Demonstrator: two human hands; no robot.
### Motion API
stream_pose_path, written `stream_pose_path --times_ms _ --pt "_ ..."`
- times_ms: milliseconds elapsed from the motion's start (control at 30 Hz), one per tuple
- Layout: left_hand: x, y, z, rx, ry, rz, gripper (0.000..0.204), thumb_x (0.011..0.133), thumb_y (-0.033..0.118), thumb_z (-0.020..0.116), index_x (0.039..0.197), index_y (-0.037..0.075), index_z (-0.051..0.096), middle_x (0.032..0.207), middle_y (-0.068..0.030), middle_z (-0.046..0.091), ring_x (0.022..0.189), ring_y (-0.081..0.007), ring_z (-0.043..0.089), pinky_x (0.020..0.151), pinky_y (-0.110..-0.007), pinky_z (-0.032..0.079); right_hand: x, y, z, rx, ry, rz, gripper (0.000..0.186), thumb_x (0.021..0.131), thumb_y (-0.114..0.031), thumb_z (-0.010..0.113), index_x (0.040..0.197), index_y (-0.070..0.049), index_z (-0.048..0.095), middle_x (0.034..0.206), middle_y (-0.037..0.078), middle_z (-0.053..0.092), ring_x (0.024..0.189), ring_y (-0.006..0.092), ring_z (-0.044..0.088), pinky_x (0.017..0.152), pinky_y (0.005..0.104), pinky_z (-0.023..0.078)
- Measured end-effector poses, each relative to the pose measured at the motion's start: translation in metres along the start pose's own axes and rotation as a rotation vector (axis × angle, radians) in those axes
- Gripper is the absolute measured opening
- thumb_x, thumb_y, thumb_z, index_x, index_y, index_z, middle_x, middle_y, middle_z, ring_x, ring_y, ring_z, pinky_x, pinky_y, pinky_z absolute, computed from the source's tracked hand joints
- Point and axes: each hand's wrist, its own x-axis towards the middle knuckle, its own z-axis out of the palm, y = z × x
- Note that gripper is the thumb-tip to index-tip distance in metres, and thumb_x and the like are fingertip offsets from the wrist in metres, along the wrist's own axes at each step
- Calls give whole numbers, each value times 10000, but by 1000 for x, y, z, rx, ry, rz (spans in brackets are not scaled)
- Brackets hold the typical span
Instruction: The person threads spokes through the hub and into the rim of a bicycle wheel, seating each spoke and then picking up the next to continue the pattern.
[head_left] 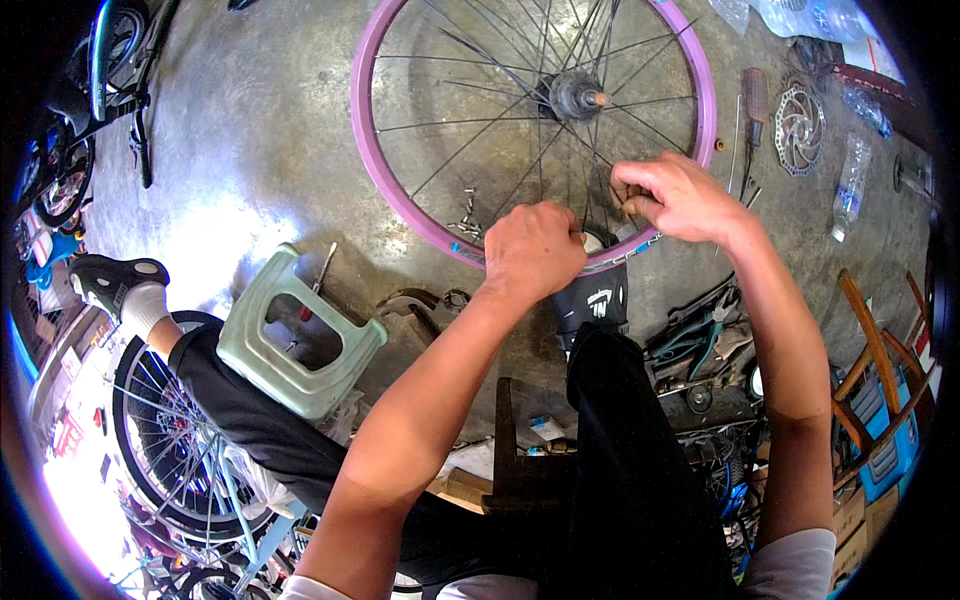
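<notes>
A bicycle wheel with a pink-purple rim is in front of me, without a tyre. Thin black spokes run from its dark hub; some have loose-looking ends that stop short of the rim. My left hand is closed around the near part of the rim, its fingertips mostly hidden. Just right of it, my right hand is closed in a pinch beside the rim's inner side, close to a spoke. What sits between those fingertips is too small to tell. Small silver metal pieces lie on the floor, seen through the wheel.
A pale green stool stands at left. Right of the wheel lie a screwdriver, a brake disc and a plastic bottle. Pliers and other tools are heaped beside my right leg. My black shoe is at the rim.
</notes>
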Motion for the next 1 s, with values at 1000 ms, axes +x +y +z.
stream_pose_path --times_ms 1000 --pt "3 5 -1 38 -8 -11 269 855 290 647 1044 201 817 1050 -194 755 1017 -387 723 913 -478 575 0 5 3 -59 -23 41 149 825 -105 662 962 -84 607 786 198 652 843 443 648 728 561 472"
